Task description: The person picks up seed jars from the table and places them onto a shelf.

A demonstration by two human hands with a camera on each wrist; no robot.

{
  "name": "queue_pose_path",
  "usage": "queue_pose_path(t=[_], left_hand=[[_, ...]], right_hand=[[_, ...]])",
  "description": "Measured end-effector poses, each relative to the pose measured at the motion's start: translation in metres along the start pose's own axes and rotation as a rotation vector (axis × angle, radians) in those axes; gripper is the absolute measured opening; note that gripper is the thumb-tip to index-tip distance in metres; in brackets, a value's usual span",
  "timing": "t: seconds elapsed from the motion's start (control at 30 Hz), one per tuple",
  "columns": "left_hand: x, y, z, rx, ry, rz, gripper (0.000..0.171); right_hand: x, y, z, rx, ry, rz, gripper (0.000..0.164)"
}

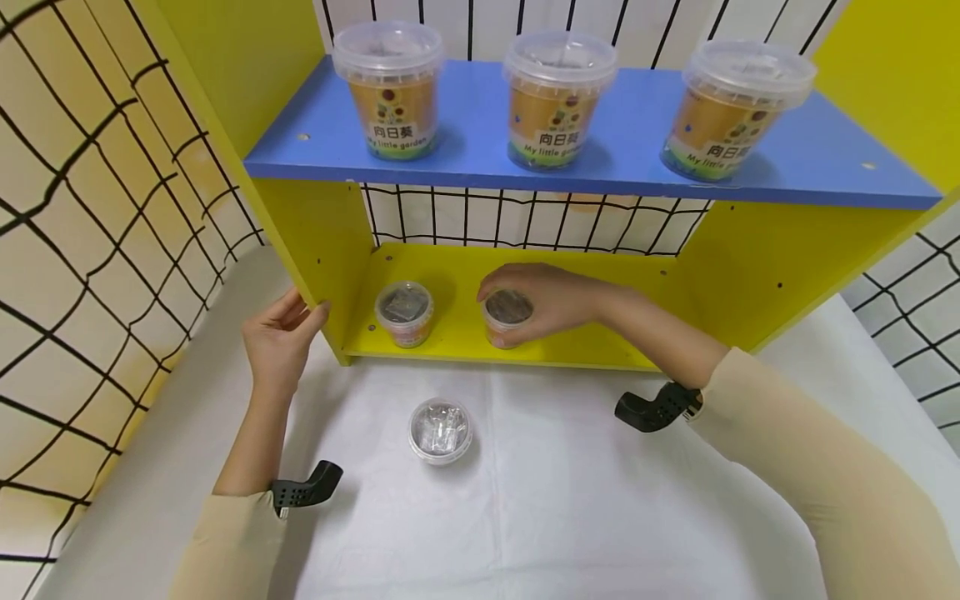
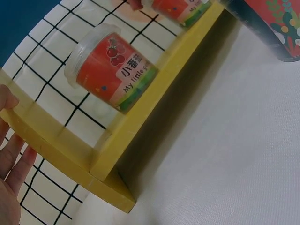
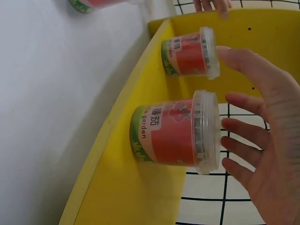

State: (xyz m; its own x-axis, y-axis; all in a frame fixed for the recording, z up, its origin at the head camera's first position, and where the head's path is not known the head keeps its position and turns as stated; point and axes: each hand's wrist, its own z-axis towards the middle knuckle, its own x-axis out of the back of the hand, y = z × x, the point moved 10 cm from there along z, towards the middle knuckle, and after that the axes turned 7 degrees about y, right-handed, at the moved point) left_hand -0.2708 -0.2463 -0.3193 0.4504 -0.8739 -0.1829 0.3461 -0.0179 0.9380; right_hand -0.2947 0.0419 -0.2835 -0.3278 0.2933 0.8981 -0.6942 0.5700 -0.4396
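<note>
My left hand (image 1: 281, 337) grips the front edge of the shelf unit's yellow side panel (image 2: 61, 161), thumb on one side and fingers on the other. On the yellow lower shelf (image 1: 592, 352), my right hand (image 1: 551, 300) is over a clear-lidded plastic cup (image 3: 173, 136) with a red tomato label. In the right wrist view its fingers are spread and slightly bent right beside the lid, thumb apart from it. A matching cup (image 1: 405, 312) stands upright to the left on that shelf. Another lidded cup (image 1: 440, 431) stands on the white cloth in front.
Three larger-looking lidded cups with orange sunflower labels, left (image 1: 390, 92), middle (image 1: 558, 100) and right (image 1: 731, 108), stand on the blue upper shelf (image 1: 472, 167). Black wire grids (image 1: 75, 275) flank and back the unit. White cloth (image 1: 555, 500) covers the table.
</note>
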Motion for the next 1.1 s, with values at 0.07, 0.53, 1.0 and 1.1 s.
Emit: queue_pose_path(t=[0.07, 0.53, 1.0, 1.1], left_hand=[[0.0, 0.0, 0.0, 0.001, 0.0, -0.001, 0.04], [0.001, 0.0, 0.0, 0.0, 0.012, 0.046, 0.038], [0.0, 0.001, 0.0, -0.001, 0.002, 0.025, 0.038], [0.0, 0.001, 0.0, -0.003, 0.003, 0.033, 0.038]], right_hand=[[0.003, -0.001, -0.001, -0.002, 0.04, -0.033, 0.058], [0.02, -0.034, -0.03, 0.051, 0.43, -0.481, 0.06], [0.007, -0.035, -0.041, -0.006, 0.432, -0.476, 0.063], [0.002, -0.045, -0.04, 0.016, 0.437, -0.441, 0.064]])
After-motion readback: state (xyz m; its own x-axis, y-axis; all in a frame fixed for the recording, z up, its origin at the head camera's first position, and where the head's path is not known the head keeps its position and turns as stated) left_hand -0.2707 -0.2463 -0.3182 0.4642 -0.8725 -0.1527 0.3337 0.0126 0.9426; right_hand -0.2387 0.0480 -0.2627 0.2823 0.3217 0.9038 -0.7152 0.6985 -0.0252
